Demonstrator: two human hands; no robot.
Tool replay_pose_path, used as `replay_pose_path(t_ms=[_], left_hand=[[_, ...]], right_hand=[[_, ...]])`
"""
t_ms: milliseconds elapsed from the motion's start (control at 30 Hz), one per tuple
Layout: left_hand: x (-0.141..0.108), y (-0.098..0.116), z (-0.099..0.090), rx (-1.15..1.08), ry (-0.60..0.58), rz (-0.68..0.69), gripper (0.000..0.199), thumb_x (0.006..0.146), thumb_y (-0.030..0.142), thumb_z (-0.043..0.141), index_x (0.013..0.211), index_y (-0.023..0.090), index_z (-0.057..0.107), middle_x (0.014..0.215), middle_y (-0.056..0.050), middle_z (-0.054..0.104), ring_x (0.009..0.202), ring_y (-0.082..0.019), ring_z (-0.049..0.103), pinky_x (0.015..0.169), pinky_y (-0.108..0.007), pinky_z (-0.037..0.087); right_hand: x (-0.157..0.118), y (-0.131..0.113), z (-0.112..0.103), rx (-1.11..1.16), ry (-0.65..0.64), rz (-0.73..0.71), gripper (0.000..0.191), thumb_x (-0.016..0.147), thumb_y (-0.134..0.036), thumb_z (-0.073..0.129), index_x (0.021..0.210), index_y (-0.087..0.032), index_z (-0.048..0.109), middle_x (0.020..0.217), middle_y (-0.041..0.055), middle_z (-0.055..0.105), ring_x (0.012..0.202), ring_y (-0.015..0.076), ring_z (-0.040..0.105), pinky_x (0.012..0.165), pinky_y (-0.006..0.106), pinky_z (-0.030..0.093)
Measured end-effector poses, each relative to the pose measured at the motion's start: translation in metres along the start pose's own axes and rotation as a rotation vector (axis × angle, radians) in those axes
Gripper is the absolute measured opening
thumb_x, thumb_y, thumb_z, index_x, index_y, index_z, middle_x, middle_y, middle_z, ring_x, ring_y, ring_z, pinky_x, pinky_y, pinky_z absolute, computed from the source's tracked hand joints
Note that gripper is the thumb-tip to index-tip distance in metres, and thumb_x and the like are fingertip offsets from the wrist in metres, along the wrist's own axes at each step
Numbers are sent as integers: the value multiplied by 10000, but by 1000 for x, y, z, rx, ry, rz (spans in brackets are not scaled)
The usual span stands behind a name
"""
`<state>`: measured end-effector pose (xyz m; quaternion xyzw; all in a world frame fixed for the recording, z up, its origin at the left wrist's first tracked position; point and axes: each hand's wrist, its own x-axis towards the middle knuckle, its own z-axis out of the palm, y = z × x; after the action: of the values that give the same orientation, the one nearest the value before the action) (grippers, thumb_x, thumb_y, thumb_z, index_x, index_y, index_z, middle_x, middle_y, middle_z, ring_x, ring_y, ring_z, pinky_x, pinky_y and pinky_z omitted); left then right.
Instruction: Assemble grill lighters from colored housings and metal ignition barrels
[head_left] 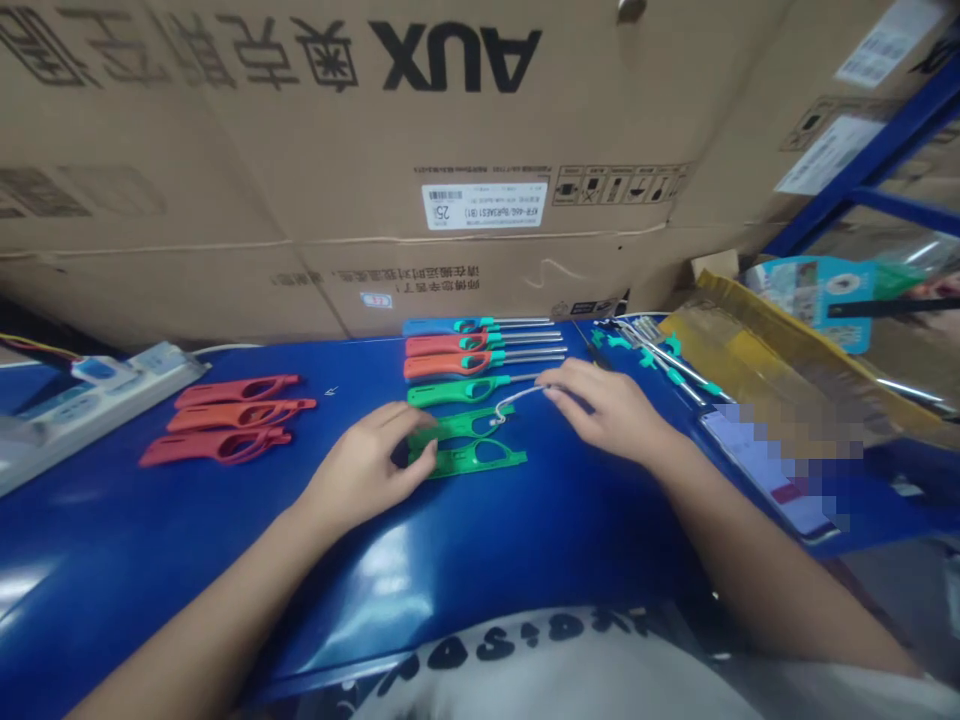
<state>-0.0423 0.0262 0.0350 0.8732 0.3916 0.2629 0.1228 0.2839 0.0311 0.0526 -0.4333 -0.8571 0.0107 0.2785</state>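
Note:
Two green lighter casing halves lie on the blue table before me, the upper half and the lower half side by side with their insides showing. My left hand is curled over their left ends, thumb and fingers close together on the upper half. Between the thumb and fingers of my right hand is a thin white wire. Its loose end hangs over the right part of the upper half. Just beyond lies an assembled green lighter with a metal tube.
Behind it lie orange, red and blue lighters. Several red and orange casings and a power strip are at left. Metal tubes with teal parts, a phone and an open carton are at right. A large cardboard box stands behind.

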Motion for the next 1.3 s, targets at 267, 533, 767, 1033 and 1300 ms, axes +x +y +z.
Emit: replay_pose_path(t_ms=[267, 533, 767, 1033, 1300], left_hand=[[-3, 40, 14, -470, 56, -159, 333, 899, 307, 704, 1189, 176, 606, 1047, -50, 709, 932, -165, 681, 865, -279, 546], [-6, 50, 30, -838, -82, -382, 192, 911, 311, 687, 1030, 164, 719, 787, -2, 713, 621, -99, 615, 597, -209, 515], [-6, 41, 25, -643, 31, -285, 269, 864, 296, 744, 1100, 168, 725, 826, -28, 723, 685, -135, 652, 643, -247, 563], [-9, 36, 17, -283, 52, -53, 368, 927, 147, 637, 1289, 214, 623, 944, -14, 675, 721, -100, 623, 727, -234, 574], [-7, 29, 16, -181, 84, 70, 180, 978, 191, 620, 1140, 184, 697, 1047, -58, 735, 924, -148, 704, 883, -268, 581]], right_hand=[[-7, -42, 25, 190, -191, -84, 229, 1036, -285, 470, 1198, -253, 628, 1049, 36, 733, 905, 180, 711, 736, 286, 520], [-8, -54, 25, 413, -323, 44, 323, 956, -225, 552, 1271, -229, 482, 1128, 75, 698, 928, 185, 692, 779, 317, 547], [-6, -43, 27, 388, -262, -60, 196, 1027, -257, 489, 1206, -255, 570, 1141, 65, 693, 1018, 185, 674, 835, 317, 543], [-5, -28, 18, 345, -247, -47, 220, 1033, -245, 473, 1187, -240, 629, 1091, 66, 682, 966, 187, 656, 829, 307, 516], [-3, -21, 11, 374, -425, -10, 253, 1033, -272, 479, 1187, -249, 679, 1126, 75, 629, 969, 185, 645, 896, 339, 519]])
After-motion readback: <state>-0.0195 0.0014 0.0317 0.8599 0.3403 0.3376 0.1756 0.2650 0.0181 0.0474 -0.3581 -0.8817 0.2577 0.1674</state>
